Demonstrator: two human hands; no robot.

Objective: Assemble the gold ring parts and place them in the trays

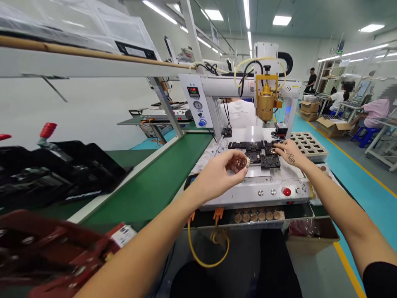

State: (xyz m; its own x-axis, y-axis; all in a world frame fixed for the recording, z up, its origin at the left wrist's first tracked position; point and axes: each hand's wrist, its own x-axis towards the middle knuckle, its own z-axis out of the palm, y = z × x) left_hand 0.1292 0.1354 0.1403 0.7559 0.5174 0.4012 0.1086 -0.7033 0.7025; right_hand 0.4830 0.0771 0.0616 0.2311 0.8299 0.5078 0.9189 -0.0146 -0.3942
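Note:
My left hand [221,173] is closed around a round copper-coloured part [242,163], held by the thumb and fingers in front of the machine. To the right, my right hand [287,152] reaches over the black fixture [270,161], its fingertips closed at a small copper-coloured piece [273,150] there. Whether that piece is gripped or only touched is too small to tell. The fixture sits on the bed of a white benchtop machine [254,194], below a gold-coloured head [266,103].
A white tray with square pockets [322,154] stands right of the machine. Round copper-coloured discs [254,217] line its front edge. A green conveyor belt [155,178], black holders [77,169] and a red metal tool [62,256] are at left. Other people sit farther back.

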